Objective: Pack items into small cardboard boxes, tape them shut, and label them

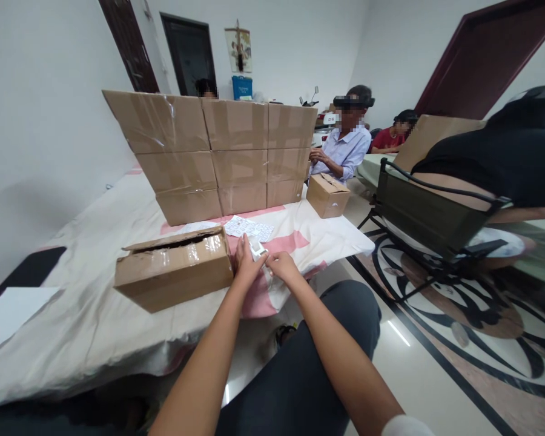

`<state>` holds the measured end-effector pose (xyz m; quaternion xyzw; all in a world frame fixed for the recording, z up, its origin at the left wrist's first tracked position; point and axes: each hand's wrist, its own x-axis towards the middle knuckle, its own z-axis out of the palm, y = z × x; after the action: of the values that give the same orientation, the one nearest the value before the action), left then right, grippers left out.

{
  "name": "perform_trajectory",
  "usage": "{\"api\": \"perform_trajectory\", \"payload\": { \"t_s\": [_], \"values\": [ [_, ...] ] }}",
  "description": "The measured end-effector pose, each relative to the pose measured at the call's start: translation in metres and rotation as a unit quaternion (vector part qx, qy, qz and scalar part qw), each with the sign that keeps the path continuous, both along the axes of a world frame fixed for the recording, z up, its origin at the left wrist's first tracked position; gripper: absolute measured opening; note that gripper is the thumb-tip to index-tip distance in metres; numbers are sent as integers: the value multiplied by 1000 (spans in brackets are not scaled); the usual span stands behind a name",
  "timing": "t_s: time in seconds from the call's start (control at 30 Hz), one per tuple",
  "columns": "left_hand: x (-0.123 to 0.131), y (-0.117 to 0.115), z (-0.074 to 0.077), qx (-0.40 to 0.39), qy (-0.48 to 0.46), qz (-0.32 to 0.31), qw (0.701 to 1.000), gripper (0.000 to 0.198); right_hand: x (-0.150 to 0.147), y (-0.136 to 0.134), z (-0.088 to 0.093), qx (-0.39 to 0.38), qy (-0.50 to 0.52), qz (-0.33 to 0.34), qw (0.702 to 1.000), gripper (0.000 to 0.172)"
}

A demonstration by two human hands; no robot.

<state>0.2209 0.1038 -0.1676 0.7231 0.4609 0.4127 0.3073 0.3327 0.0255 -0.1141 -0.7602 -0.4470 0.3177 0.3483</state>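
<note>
Grasping a small white item [257, 249] in left fingers [244, 248], beside a cardboard box [175, 275]; with right fingers [276, 260] curled, cannot tell around what.

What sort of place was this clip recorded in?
Probably a room in a home used as a shared workspace: stacked cardboard boxes stand on a cloth-covered table, a person in black sits in a folding chair, and there's a decorative wall hanging.
</note>
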Motion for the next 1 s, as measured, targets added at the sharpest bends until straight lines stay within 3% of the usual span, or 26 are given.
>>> {"api": "perform_trajectory", "payload": {
  "t_s": [0.6,1.0],
  "values": [
    [0,-7,9,-19,65,-15,998,97,0,3,-2,-21,-46,14,999,40],
    [4,-10,19,-52,123,-31,991,87,0,2,-1,-23,-64,29,997,43]
  ]
}}
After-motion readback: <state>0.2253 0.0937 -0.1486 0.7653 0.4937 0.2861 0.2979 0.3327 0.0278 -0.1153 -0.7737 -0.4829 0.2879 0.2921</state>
